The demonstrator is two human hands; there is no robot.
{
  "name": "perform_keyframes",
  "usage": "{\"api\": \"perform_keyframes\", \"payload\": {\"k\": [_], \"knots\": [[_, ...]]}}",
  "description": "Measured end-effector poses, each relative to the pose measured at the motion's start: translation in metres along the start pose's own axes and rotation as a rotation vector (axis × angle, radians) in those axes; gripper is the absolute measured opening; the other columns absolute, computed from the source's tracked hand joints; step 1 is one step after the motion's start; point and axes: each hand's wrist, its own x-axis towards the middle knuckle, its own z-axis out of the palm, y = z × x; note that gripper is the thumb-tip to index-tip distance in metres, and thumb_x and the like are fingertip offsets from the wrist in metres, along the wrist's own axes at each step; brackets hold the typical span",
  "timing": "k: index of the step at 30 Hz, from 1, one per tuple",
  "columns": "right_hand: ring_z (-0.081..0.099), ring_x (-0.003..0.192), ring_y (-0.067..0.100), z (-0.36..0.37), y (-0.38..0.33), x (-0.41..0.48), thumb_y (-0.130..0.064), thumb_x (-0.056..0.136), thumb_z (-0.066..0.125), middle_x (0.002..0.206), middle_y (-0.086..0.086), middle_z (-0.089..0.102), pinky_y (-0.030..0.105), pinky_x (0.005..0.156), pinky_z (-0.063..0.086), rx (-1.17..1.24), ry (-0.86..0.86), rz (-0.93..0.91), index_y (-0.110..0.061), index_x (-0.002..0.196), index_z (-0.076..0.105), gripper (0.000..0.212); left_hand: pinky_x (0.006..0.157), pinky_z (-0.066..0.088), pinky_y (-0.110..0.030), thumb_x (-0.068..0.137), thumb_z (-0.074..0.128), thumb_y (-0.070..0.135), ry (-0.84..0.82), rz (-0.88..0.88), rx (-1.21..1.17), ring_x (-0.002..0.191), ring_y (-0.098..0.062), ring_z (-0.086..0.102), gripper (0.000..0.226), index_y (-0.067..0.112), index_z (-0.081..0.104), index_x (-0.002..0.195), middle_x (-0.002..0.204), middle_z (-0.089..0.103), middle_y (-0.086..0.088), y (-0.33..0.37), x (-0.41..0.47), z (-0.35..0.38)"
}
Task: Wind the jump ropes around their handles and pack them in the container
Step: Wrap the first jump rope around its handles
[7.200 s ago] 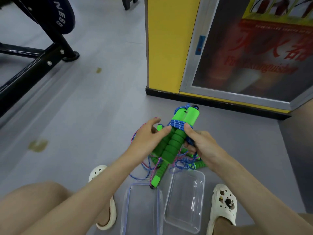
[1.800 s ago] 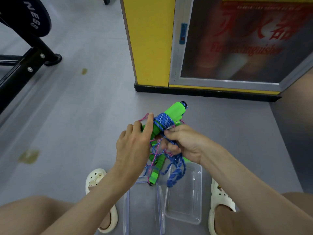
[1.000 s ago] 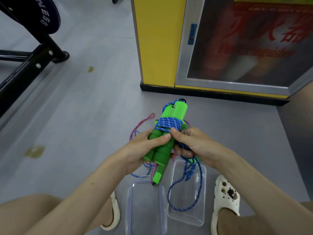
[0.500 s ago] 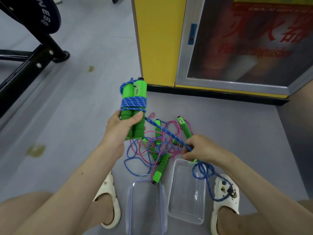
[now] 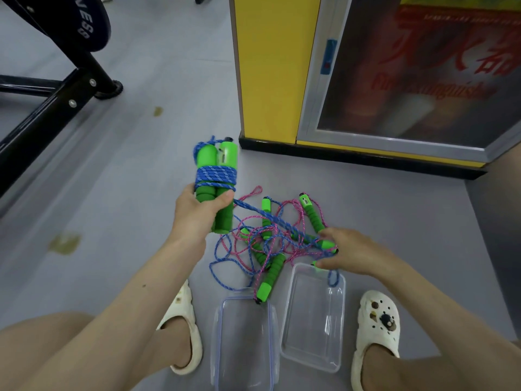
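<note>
Head view: my left hand [image 5: 197,215] is wrapped round the lower ends of the paired green handles [image 5: 215,176], now lifted left and clear of the loose ropes [image 5: 262,241] on the floor. A second ago both hands were bunched over that pile. My right hand [image 5: 349,252] pinches the blue rope [image 5: 270,218], drawn taut from the few turns already wound, so I judge another wrap is ready. The container [image 5: 310,320] sits by my right foot — nothing packed yet.

Even indoor light, blurred wide-angle edges
</note>
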Motion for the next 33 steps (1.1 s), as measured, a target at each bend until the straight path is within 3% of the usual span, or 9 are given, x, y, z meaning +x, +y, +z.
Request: {"api": "perform_keyframes", "payload": {"k": [2,7,10,12,15,17,21,26,33], "knots": [[0.050,0.122,0.018,-0.003,-0.009,-0.002,-0.043,0.080,0.071,0.137,0.001,0.051,0.031,0.102,0.040,0.274,0.039,-0.068,-0.020,0.138,0.042,0.069,0.055,0.055,-0.029,0.077,0.078,0.015,-0.119,-0.059,0.003,0.079,-0.019,0.069,0.044,0.013,0.058,0.116,0.102,0.070,-0.006,-0.003,-0.007,0.007],[0.053,0.116,0.011,-0.005,-0.035,-0.005,-0.021,0.087,0.066,0.127,0.000,0.056,0.026,0.102,0.041,0.723,0.113,-0.205,-0.017,0.132,0.050,0.048,0.058,0.056,-0.029,0.078,0.076,0.014,-0.360,-0.156,0.002,0.073,-0.018,0.070,0.042,0.011,0.060,0.116,0.093,0.072,-0.006,-0.008,-0.022,0.022],[0.057,0.103,0.000,-0.007,-0.048,-0.009,-0.006,0.091,0.059,0.116,-0.011,0.059,0.009,0.090,0.044,0.881,0.099,-0.270,-0.020,0.125,0.052,0.038,0.058,0.056,-0.028,0.080,0.073,0.013,-0.465,-0.169,-0.021,0.076,-0.022,0.069,0.038,0.008,0.061,0.117,0.097,0.072,-0.012,-0.005,-0.027,0.028],[0.062,0.090,-0.005,-0.006,-0.053,-0.008,0.000,0.091,0.056,0.101,-0.014,0.064,0.007,0.083,0.046,0.956,0.064,-0.307,-0.019,0.112,0.058,0.029,0.060,0.056,-0.028,0.080,0.073,0.013,-0.497,-0.156,-0.023,0.081,-0.025,0.070,0.039,0.009,0.061,0.118,0.103,0.071,-0.014,-0.004,-0.028,0.030],[0.061,0.060,0.001,-0.005,-0.055,-0.006,0.002,0.090,0.054,0.070,-0.007,0.068,0.010,0.066,0.048,0.975,0.064,-0.283,-0.007,0.098,0.062,0.015,0.056,0.054,-0.025,0.079,0.073,0.012,-0.487,-0.132,-0.027,0.074,-0.021,0.070,0.038,0.009,0.061,0.116,0.096,0.072,-0.011,-0.004,-0.029,0.033],[0.052,0.047,0.003,-0.007,-0.056,-0.005,-0.008,0.090,0.060,0.053,-0.010,0.061,0.013,0.052,0.042,0.963,0.150,-0.218,-0.011,0.094,0.061,0.006,0.053,0.053,-0.023,0.079,0.074,0.011,-0.465,-0.106,0.000,0.069,-0.016,0.070,0.036,0.011,0.061,0.113,0.090,0.072,-0.006,-0.003,-0.028,0.032],[0.050,0.056,0.011,-0.011,-0.053,0.001,-0.022,0.086,0.066,0.067,0.002,0.057,0.024,0.056,0.036,0.890,0.279,-0.127,-0.018,0.094,0.061,0.010,0.056,0.053,-0.021,0.077,0.076,0.011,-0.460,-0.068,0.055,0.070,-0.012,0.070,0.042,0.013,0.060,0.116,0.091,0.072,-0.002,-0.003,-0.027,0.030],[0.043,0.044,0.007,-0.012,-0.053,0.000,-0.022,0.093,0.058,0.057,-0.002,0.054,0.021,0.048,0.034,0.918,0.267,-0.091,-0.019,0.078,0.061,0.015,0.063,0.056,-0.027,0.075,0.078,0.013,-0.461,-0.040,0.101,0.078,-0.019,0.071,0.049,0.016,0.059,0.119,0.101,0.072,-0.007,-0.002,-0.024,0.028],[0.040,0.033,0.009,-0.015,-0.056,-0.008,-0.021,0.098,0.050,0.046,0.003,0.055,0.018,0.037,0.035,0.990,0.131,-0.080,-0.004,0.081,0.061,0.026,0.063,0.055,-0.020,0.074,0.081,0.013,-0.369,0.105,0.283,0.073,-0.006,0.067,0.051,0.019,0.057,0.118,0.092,0.069,0.004,-0.009,-0.023,0.033]]}}
